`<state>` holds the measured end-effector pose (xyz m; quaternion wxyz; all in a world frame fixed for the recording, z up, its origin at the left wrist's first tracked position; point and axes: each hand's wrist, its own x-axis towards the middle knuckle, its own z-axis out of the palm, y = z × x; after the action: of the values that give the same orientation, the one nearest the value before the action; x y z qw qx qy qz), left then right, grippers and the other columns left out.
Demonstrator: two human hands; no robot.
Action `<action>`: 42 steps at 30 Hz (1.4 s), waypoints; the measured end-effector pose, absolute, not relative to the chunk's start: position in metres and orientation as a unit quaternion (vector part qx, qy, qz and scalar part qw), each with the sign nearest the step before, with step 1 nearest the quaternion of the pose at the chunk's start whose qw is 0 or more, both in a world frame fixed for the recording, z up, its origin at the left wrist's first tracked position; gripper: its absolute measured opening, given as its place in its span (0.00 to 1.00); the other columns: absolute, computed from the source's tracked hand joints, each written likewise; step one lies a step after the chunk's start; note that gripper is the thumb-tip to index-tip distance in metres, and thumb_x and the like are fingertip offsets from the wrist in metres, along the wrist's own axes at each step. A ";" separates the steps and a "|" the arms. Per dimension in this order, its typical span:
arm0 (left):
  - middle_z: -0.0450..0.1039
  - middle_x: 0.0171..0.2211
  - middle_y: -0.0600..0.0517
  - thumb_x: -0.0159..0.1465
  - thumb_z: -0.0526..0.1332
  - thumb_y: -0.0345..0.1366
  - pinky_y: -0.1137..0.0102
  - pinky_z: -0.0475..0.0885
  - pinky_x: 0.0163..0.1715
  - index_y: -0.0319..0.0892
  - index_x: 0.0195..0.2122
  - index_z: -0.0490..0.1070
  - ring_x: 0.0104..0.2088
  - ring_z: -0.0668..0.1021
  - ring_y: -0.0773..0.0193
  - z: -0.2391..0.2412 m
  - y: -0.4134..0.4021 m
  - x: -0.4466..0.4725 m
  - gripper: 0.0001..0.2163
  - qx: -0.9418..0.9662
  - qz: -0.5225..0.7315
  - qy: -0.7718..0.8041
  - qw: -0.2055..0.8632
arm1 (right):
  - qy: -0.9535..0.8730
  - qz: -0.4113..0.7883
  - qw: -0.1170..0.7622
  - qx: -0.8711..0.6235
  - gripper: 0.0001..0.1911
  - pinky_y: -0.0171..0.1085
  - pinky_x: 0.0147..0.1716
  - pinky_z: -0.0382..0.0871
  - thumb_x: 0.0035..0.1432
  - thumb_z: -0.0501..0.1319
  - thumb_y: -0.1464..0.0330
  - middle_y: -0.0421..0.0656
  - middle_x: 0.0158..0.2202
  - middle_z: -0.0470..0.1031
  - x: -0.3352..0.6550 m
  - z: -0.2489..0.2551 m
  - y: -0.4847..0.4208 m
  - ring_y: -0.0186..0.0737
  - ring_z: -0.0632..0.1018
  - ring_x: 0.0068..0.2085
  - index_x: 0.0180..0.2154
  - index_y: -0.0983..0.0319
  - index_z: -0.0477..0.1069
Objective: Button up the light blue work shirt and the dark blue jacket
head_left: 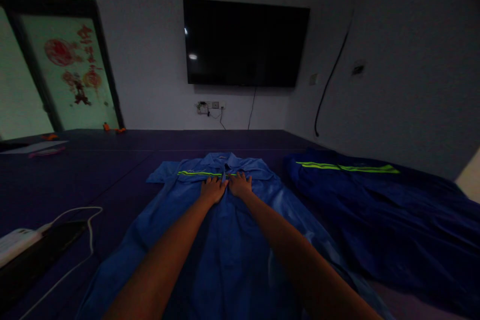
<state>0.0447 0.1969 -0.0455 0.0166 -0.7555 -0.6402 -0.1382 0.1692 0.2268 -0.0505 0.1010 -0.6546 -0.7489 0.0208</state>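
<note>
A blue work shirt [221,230] with a collar and a yellow-green chest stripe lies front up on the dark purple surface, its collar toward the wall. On its chest, just left of the button front, rests my left hand [213,190], fingers stretched out. My right hand [240,185] lies just right of the front, with its fingers spread over the stripe. Both thumbs come close together at the middle of the shirt. No lifted cloth shows between the fingers. My forearms cover parts of the lower shirt.
A darker blue garment [375,210] with a similar stripe lies to the right. At left are a white power strip [18,244], a black flat object [48,240] and a white cable [92,235]. A television [245,45] hangs on the far wall; a black cable [333,67] dangles at right.
</note>
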 end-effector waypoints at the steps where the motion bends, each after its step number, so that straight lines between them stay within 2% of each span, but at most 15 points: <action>1: 0.64 0.52 0.45 0.64 0.35 0.47 0.54 0.59 0.48 0.44 0.49 0.65 0.54 0.62 0.51 -0.045 0.201 0.047 0.25 -0.747 -0.144 -0.649 0.026 | -0.742 0.019 0.104 -0.662 0.25 0.59 0.53 0.37 0.60 0.40 0.59 0.45 0.62 0.48 0.169 -0.051 0.232 0.52 0.47 0.61 0.58 0.52 0.50; 6: 0.68 0.47 0.42 0.64 0.38 0.47 0.56 0.62 0.46 0.40 0.41 0.72 0.50 0.66 0.51 -0.042 0.220 0.054 0.25 -0.701 -0.180 -0.687 0.061 | -0.720 0.010 0.115 -0.684 0.24 0.58 0.53 0.38 0.59 0.42 0.67 0.49 0.59 0.53 0.173 -0.050 0.254 0.50 0.50 0.60 0.57 0.58 0.54; 11: 0.71 0.40 0.40 0.64 0.39 0.42 0.60 0.65 0.42 0.37 0.40 0.72 0.45 0.71 0.52 -0.036 0.233 0.055 0.23 -0.652 -0.220 -0.722 0.069 | -0.680 -0.004 0.142 -0.719 0.23 0.57 0.54 0.41 0.57 0.44 0.74 0.51 0.56 0.60 0.181 -0.044 0.267 0.50 0.56 0.58 0.53 0.61 0.62; 15: 0.72 0.39 0.41 0.63 0.45 0.36 0.62 0.66 0.41 0.38 0.41 0.71 0.43 0.73 0.54 -0.036 0.242 0.053 0.16 -0.635 -0.222 -0.737 0.064 | -0.668 -0.012 0.211 -0.714 0.18 0.54 0.53 0.45 0.55 0.48 0.72 0.53 0.49 0.68 0.179 -0.033 0.271 0.51 0.63 0.54 0.45 0.64 0.70; 19: 0.70 0.41 0.41 0.61 0.46 0.30 0.62 0.67 0.40 0.40 0.43 0.69 0.43 0.73 0.54 -0.039 0.250 0.050 0.15 -0.676 -0.194 -0.708 0.054 | -0.693 0.022 0.304 -0.654 0.18 0.37 0.45 0.60 0.57 0.47 0.70 0.52 0.41 0.74 0.162 -0.026 0.272 0.43 0.72 0.45 0.42 0.65 0.72; 21: 0.69 0.43 0.41 0.62 0.45 0.31 0.62 0.67 0.39 0.39 0.43 0.70 0.43 0.73 0.53 -0.040 0.252 0.048 0.15 -0.698 -0.186 -0.690 0.047 | -0.702 0.048 0.318 -0.635 0.18 0.34 0.40 0.63 0.57 0.48 0.66 0.51 0.38 0.75 0.151 -0.029 0.272 0.42 0.74 0.41 0.39 0.65 0.73; 25: 0.68 0.43 0.40 0.62 0.45 0.33 0.62 0.67 0.39 0.38 0.41 0.70 0.43 0.73 0.52 -0.041 0.253 0.049 0.16 -0.698 -0.180 -0.692 0.039 | -0.689 0.057 0.305 -0.655 0.19 0.34 0.35 0.64 0.53 0.53 0.59 0.52 0.33 0.76 0.140 -0.043 0.270 0.45 0.75 0.38 0.34 0.66 0.75; 30: 0.68 0.44 0.42 0.61 0.46 0.31 0.62 0.66 0.40 0.40 0.42 0.69 0.43 0.73 0.53 -0.043 0.252 0.051 0.14 -0.691 -0.192 -0.695 0.044 | -0.708 0.049 0.309 -0.633 0.14 0.32 0.37 0.64 0.49 0.57 0.66 0.49 0.36 0.76 0.146 -0.051 0.269 0.42 0.75 0.39 0.36 0.65 0.75; 36: 0.72 0.42 0.46 0.60 0.49 0.30 0.68 0.66 0.39 0.42 0.41 0.70 0.42 0.73 0.58 -0.043 0.255 0.043 0.12 -0.698 -0.240 -0.675 0.007 | -0.762 0.058 0.292 -0.575 0.13 0.31 0.38 0.64 0.47 0.58 0.68 0.46 0.37 0.77 0.158 -0.049 0.274 0.41 0.75 0.40 0.36 0.64 0.75; 42: 0.74 0.38 0.47 0.57 0.53 0.25 0.71 0.66 0.38 0.41 0.37 0.72 0.40 0.74 0.61 -0.046 0.263 0.040 0.11 -0.681 -0.323 -0.655 -0.042 | -0.746 0.069 0.298 -0.592 0.13 0.31 0.40 0.64 0.53 0.53 0.71 0.45 0.39 0.76 0.159 -0.050 0.279 0.40 0.74 0.43 0.37 0.62 0.74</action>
<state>0.0395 0.2633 -0.0464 -0.0416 -0.6813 -0.6553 -0.3235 0.1585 0.2790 -0.0496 0.2982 -0.5920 -0.7456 0.0686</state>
